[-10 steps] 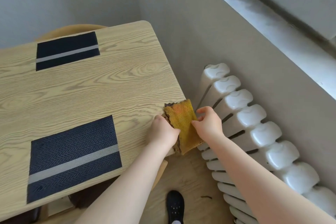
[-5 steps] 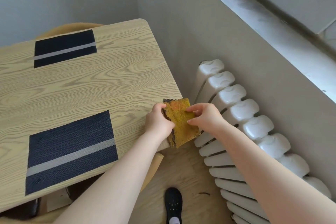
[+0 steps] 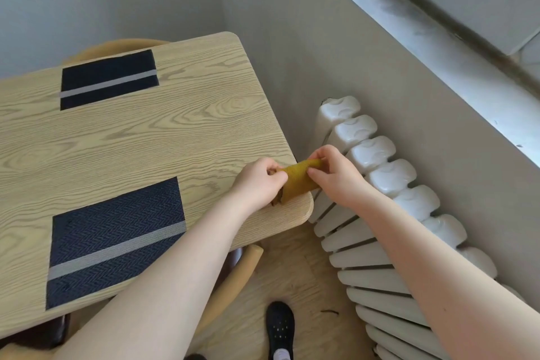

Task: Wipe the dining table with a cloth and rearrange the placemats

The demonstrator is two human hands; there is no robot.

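A folded yellow cloth point(image 3: 298, 181) is held between both hands over the near right corner of the light wooden dining table point(image 3: 181, 140). My left hand point(image 3: 257, 184) pinches its left edge and my right hand point(image 3: 336, 175) grips its right edge. A dark placemat point(image 3: 114, 240) with a grey stripe lies near the table's front edge, partly under my left forearm. A second dark placemat point(image 3: 108, 79) lies at the far side.
A white radiator point(image 3: 380, 213) runs along the wall just right of the table, under a window sill point(image 3: 438, 47). A wooden chair point(image 3: 233, 280) sits below the table's corner, another chair back point(image 3: 117, 48) behind the far edge. My black shoe point(image 3: 280, 327) is on the wood floor.
The cloth has been folded from an open flap into a narrower, rolled shape, and both hands have moved up over the table's corner.
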